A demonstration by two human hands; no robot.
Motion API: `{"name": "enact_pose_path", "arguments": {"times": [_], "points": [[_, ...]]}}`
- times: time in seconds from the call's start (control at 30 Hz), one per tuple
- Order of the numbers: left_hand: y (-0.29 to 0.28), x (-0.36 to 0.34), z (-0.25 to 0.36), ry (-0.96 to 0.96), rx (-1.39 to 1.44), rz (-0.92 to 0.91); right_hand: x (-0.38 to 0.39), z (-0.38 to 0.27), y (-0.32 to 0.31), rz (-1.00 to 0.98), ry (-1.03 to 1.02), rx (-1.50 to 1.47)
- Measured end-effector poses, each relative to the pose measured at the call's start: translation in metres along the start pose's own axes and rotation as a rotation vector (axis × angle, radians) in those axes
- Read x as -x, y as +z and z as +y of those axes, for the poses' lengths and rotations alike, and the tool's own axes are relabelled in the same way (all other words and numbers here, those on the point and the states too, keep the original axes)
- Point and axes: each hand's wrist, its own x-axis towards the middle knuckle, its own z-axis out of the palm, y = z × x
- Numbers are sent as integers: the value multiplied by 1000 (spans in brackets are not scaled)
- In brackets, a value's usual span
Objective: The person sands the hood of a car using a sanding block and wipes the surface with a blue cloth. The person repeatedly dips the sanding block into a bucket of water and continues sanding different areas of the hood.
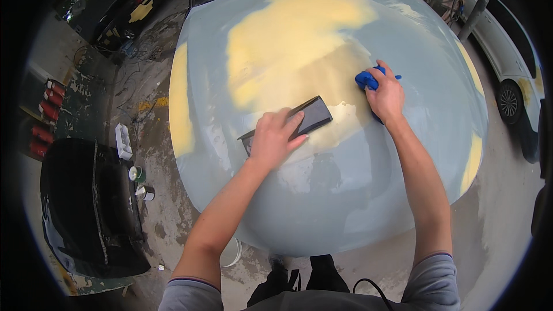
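Observation:
A car hood (334,207) in grey-blue primer lies before me, with a wide pale yellow patch of filler (288,29) across its middle. My left hand (273,139) is closed over a long dark sanding block (314,115), which lies flat and slanted at the patch's near edge. Bunched in my right hand (387,95) is a blue cloth (365,81), held against the hood right of the patch. Between the two hands the surface looks wet and shiny, with a tan, smoothed area. My left hand covers part of the block's near end.
A white bucket (231,253) stands on the floor by my legs. On the left are a black car panel (86,207), a white tray (123,141), small cans (145,193) and red extinguishers (49,103). A white car (495,46) is parked on the right, beside a pole (479,8).

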Motion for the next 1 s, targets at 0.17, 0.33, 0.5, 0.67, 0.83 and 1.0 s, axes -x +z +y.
{"name": "enact_pose_path", "arguments": {"times": [0.17, 0.33, 0.5, 0.67, 0.83, 1.0], "points": [[-1, 25, 33, -139, 87, -13, -35, -148, 13, -138, -282, -233], [-15, 25, 27, -37, 5, 0, -23, -199, 23, -353, -374, -172], [16, -35, -19, -186, -30, 8, -26, -139, 12, -268, -275, -39], [32, -37, -16, -184, -33, -12, -46, 17, -52, -467, 6, 510], [13, -37, -23, -244, 36, -117, -30, -24, -57, -401, -250, 788], [1, -26, -11, -392, 21, -92, -24, -115, 19, -513, -895, 136]]}}
